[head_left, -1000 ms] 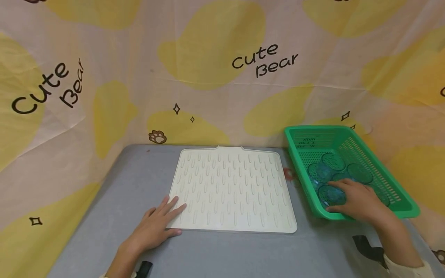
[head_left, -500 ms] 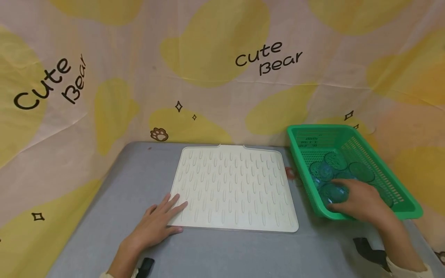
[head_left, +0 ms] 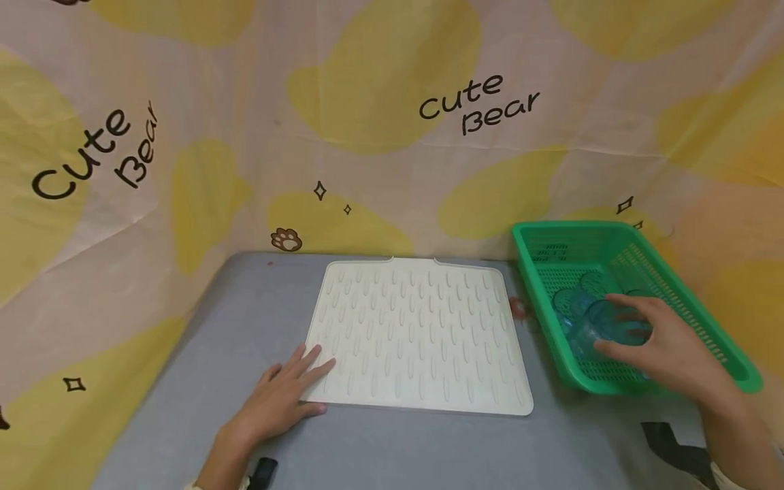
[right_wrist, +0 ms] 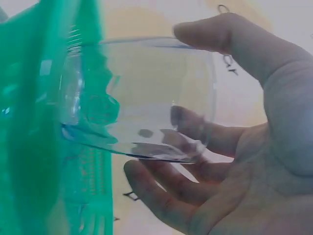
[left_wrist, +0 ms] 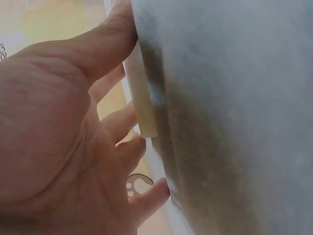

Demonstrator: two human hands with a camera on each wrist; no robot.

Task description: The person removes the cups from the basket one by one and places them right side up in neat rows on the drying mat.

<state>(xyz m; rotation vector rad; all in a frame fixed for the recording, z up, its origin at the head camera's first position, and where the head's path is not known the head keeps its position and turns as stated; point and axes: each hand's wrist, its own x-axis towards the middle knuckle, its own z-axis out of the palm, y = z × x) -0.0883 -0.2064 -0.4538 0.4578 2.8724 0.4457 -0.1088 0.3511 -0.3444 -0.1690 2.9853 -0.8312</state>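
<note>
Glass point(head_left: 593, 331), frame right — now lifted off other glasses point(head_left: 593, 283) in the green basket point(head_left: 576, 228), pinched by my right grip point(head_left: 674, 347), seemingly free to move. Left grip point(head_left: 277, 400) — spread on white mat point(head_left: 422, 340), lower left.

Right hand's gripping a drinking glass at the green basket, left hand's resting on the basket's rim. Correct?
Not quite: the left hand rests on the near left corner of the white ridged board, as the head view shows. The right hand does grip a drinking glass at the green basket.
</note>
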